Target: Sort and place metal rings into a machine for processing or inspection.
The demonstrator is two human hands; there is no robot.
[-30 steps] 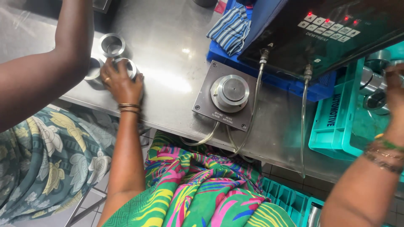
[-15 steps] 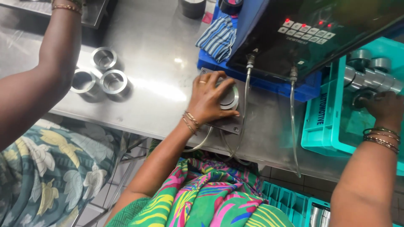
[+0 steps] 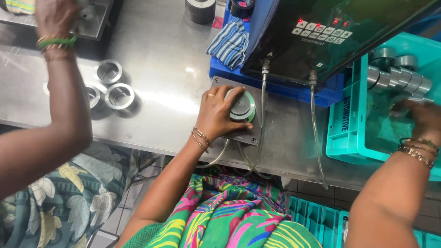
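My left hand (image 3: 219, 115) grips a round metal ring (image 3: 245, 105) that sits on the grey square fixture plate (image 3: 242, 136) on the steel table (image 3: 170, 55). My right hand (image 3: 425, 120) reaches into the teal crate (image 3: 349, 128) at the right. Its fingers rest among a row of shiny metal rings (image 3: 400, 76); blur hides whether it holds one. Three more metal rings (image 3: 120, 96) stand on the table to the left.
A co-worker's arm (image 3: 69, 119) crosses the left side, hand raised at the top left. A black control box (image 3: 330, 32) with red lights sits on a blue crate (image 3: 275, 85); two hoses (image 3: 314, 119) hang from it. A striped cloth (image 3: 229, 43) lies nearby.
My left hand left the rings at the left, moved right onto the fixture plate and now grips the ring there. My right hand has stayed in the teal crate.
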